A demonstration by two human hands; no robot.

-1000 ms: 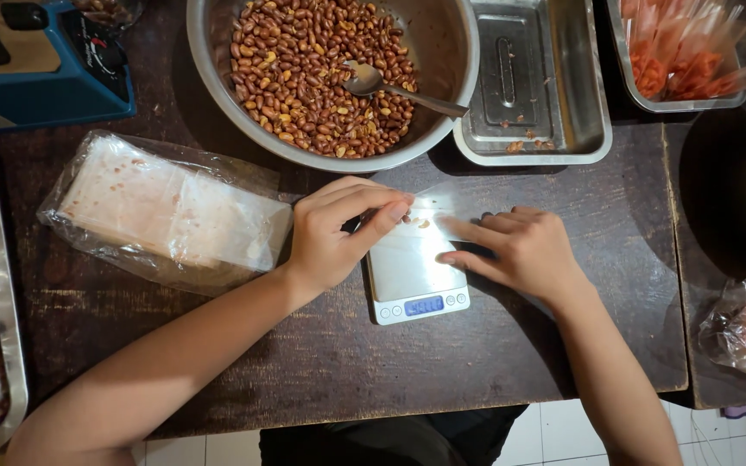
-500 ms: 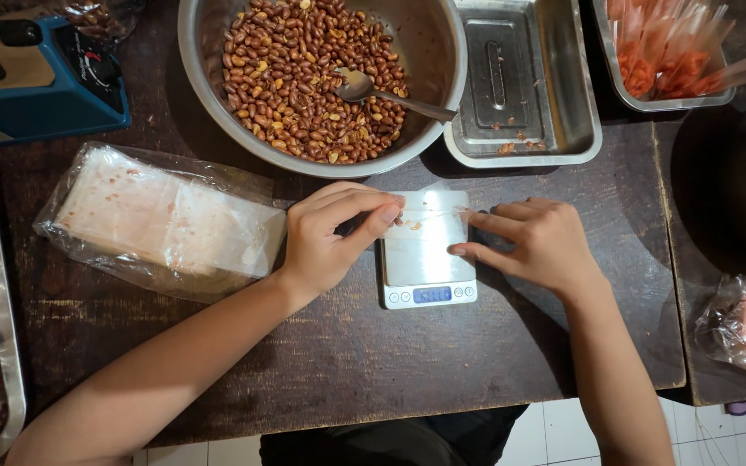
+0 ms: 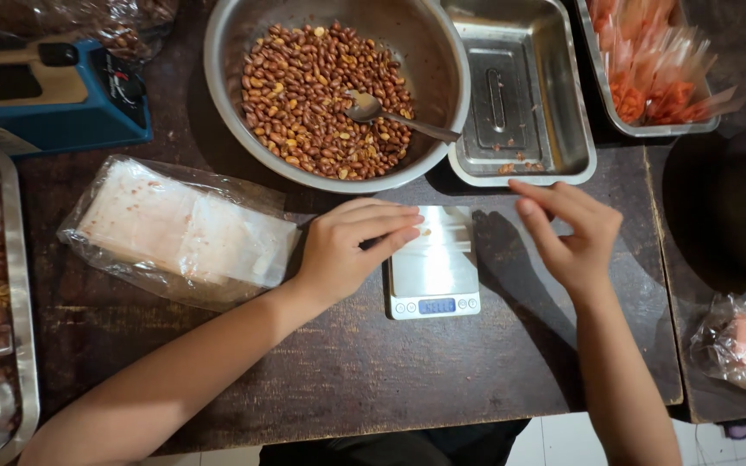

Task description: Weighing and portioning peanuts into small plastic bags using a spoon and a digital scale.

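Two hands over table (image 3: 218, 362): peanut bowl (image 3: 243, 129) at 12 o'clock, scale (image 3: 434, 274) centre. My left hand (image 3: 347, 250) pinches a clear pouch (image 3: 442, 237) flat on the scale; right hand (image 3: 572, 233) hovers open at 3 o'clock. Best keep the pouch centred.

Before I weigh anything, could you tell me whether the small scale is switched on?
On: the small scale shows a lit blue display at its front edge. The left hand rests on its platform.

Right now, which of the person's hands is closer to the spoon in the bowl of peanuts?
Left. The left hand rests at the small scale's edge, just below the bowl holding the spoon. The right hand hovers farther right, below the empty steel tray.
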